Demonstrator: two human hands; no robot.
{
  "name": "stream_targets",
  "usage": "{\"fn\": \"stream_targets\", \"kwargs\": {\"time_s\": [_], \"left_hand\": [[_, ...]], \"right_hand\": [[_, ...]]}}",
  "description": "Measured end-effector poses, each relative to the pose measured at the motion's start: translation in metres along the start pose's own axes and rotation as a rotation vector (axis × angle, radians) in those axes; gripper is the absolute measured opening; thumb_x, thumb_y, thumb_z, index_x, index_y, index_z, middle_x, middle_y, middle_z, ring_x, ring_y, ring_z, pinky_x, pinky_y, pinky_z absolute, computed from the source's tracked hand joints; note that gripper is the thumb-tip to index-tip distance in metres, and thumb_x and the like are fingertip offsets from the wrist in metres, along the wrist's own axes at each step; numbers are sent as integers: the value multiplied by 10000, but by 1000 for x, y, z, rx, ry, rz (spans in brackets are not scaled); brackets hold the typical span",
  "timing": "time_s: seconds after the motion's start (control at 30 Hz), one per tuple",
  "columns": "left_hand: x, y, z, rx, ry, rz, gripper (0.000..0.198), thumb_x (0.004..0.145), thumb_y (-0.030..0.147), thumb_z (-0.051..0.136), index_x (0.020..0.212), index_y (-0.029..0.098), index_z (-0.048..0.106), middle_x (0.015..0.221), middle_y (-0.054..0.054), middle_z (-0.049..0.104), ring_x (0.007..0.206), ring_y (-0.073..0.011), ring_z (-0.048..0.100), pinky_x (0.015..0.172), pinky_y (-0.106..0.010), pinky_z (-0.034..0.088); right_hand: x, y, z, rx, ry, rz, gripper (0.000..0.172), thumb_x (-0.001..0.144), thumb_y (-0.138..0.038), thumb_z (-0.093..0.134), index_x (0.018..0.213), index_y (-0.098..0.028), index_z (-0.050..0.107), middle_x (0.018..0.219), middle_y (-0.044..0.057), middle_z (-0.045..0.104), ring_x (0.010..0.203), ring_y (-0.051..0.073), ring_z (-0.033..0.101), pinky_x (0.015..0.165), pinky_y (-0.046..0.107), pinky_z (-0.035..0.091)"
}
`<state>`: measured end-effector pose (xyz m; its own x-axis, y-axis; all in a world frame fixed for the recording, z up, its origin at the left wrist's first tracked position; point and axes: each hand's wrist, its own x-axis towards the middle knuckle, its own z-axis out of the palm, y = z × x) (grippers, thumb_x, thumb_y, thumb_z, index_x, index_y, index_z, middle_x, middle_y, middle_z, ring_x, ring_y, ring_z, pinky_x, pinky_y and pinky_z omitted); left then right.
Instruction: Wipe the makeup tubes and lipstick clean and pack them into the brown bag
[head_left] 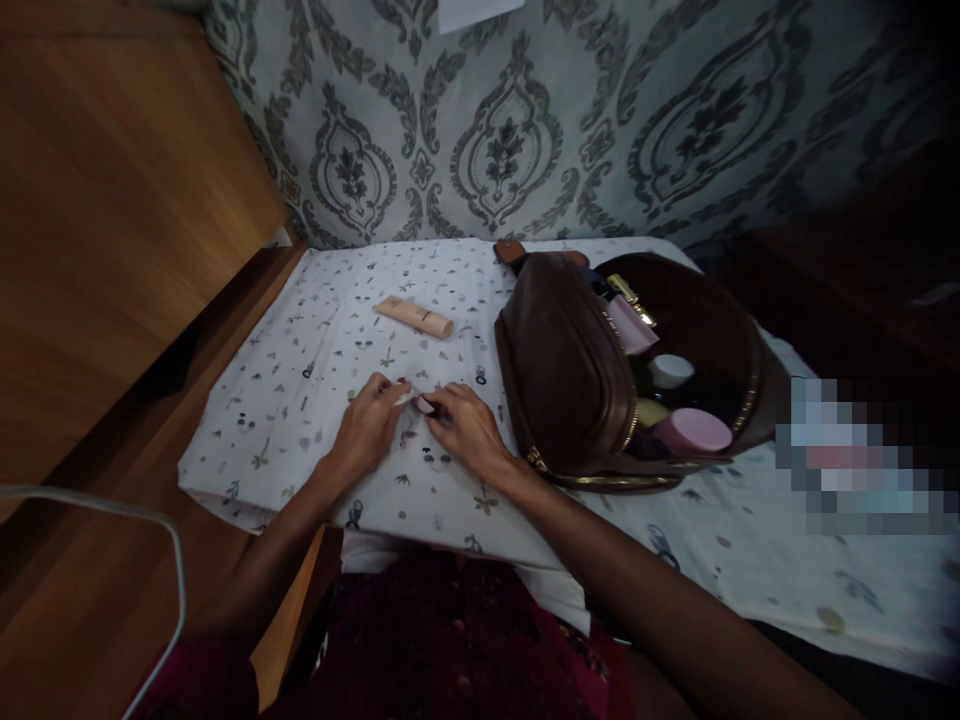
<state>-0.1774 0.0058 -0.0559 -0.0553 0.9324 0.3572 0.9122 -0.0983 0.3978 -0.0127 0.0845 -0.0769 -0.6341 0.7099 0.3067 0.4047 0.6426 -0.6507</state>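
My left hand (367,428) and my right hand (466,430) meet low over the patterned cloth, fingertips nearly touching. Thumb and fingers of the left are closed on a small whitish piece (406,396). Between the fingers of the right is a small dark piece with a pale end (425,405); fingers cover most of both, so their kind is unclear. Just beyond the hands lies a beige squeeze tube (414,317). To the right of my right hand a brown leather bag (562,360) stands unzipped, with a pink round container (697,430) and a white lid (672,371) inside.
A white printed cloth (300,400) covers the table. A wooden cabinet (120,160) borders the left side, where a white cable (176,570) hangs. Patterned wallpaper (420,110) rises behind. A blurred-out item (847,460) lies right of the bag.
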Motion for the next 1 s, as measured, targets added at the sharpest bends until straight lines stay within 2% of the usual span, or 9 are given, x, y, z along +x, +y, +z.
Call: {"fn": "stream_targets", "kwargs": {"time_s": [0.2, 0.37, 0.57, 0.83, 1.0], "left_hand": [[13, -18, -1, 37, 41, -24, 281, 951, 200, 435, 1127, 209, 653, 975, -38, 524, 898, -182, 558, 825, -317, 492], [12, -18, 1, 24, 57, -39, 282, 956, 212, 439, 1144, 220, 649, 982, -37, 532, 887, -179, 564, 816, -313, 493], [9, -16, 4, 1, 72, -23, 279, 961, 223, 444, 1159, 225, 641, 997, -37, 539, 908, -176, 564, 846, -308, 492], [2, 2, 5, -87, 21, 48, 297, 944, 178, 467, 1185, 211, 637, 1004, -49, 549, 911, -175, 573, 836, -308, 501], [-4, 14, 3, -168, -51, 129, 302, 960, 195, 458, 1209, 231, 626, 1074, -61, 567, 978, -173, 581, 867, -291, 506]], "right_hand": [[2, -1, -4, 37, -8, 41, 186, 814, -98, 634, 967, -165, 715, 835, 45, 666, 825, 200, 603, 795, 311, 460], [2, 0, -4, 62, 15, 54, 175, 814, -117, 636, 951, -189, 717, 846, 41, 694, 808, 192, 618, 766, 297, 465], [1, 0, -3, 196, 53, 129, 167, 794, -139, 652, 933, -194, 727, 867, 32, 742, 745, 175, 649, 697, 279, 487], [2, 1, -3, 307, 54, 153, 148, 811, -162, 625, 919, -172, 725, 821, 21, 738, 736, 162, 651, 686, 265, 487], [3, 1, -2, 249, 55, 158, 196, 763, -98, 638, 916, -172, 735, 797, 17, 721, 718, 161, 632, 685, 269, 476]]}}
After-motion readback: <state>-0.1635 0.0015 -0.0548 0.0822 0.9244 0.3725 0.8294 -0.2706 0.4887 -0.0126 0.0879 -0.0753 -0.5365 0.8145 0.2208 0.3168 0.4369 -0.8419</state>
